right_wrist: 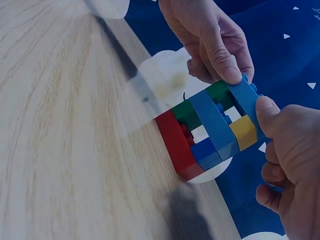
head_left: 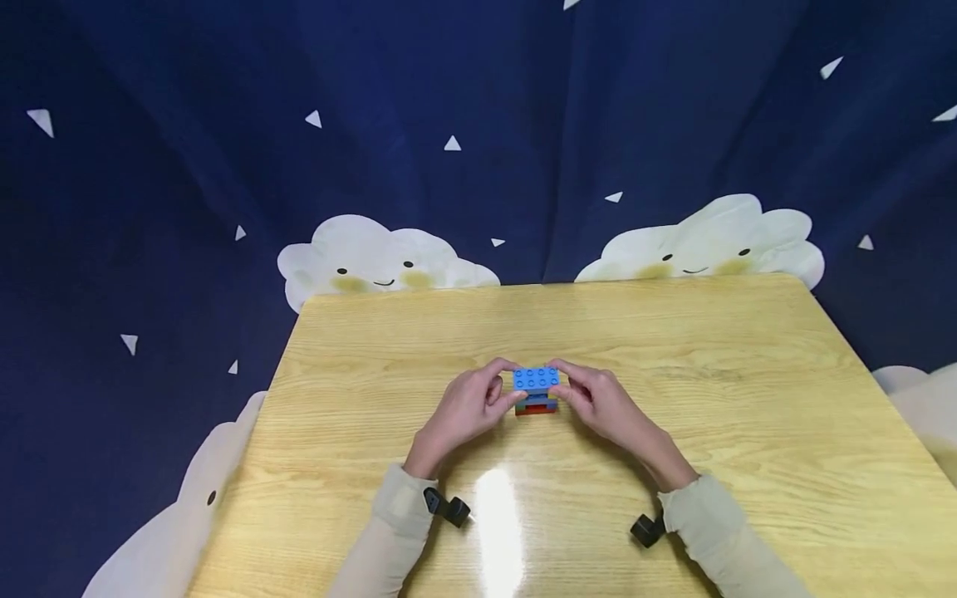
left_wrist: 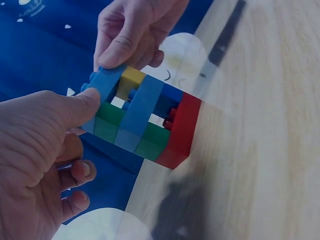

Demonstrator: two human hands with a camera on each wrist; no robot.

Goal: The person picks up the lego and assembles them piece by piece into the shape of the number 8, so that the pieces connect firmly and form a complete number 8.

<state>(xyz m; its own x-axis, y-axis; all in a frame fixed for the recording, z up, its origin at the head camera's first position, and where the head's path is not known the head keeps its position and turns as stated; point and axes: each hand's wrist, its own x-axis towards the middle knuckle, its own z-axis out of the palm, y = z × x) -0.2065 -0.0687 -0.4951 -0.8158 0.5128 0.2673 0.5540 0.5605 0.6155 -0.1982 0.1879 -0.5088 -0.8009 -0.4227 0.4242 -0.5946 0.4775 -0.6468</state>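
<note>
A small tower of toy building bricks stands on the table, with a long red brick [left_wrist: 182, 132] at its foot. Above that, a green brick [left_wrist: 153, 142] and a small blue brick [right_wrist: 205, 151] carry a long light blue brick [right_wrist: 214, 125]. Another green brick [left_wrist: 108, 121] and a yellow brick [right_wrist: 244, 131] sit higher, under the studded blue top brick [head_left: 536, 379]. My left hand [head_left: 469, 404] pinches this top brick's left end between thumb and finger. At its right end, my right hand [head_left: 607, 405] pinches it likewise. Gaps show between the upright bricks.
The wooden table [head_left: 359, 349] extends around the hands, its far edge against a dark blue curtain [head_left: 508, 100] with clouds and white triangles. A black wrist camera [head_left: 449, 507] is strapped at the left sleeve, another black camera [head_left: 647, 529] at the right.
</note>
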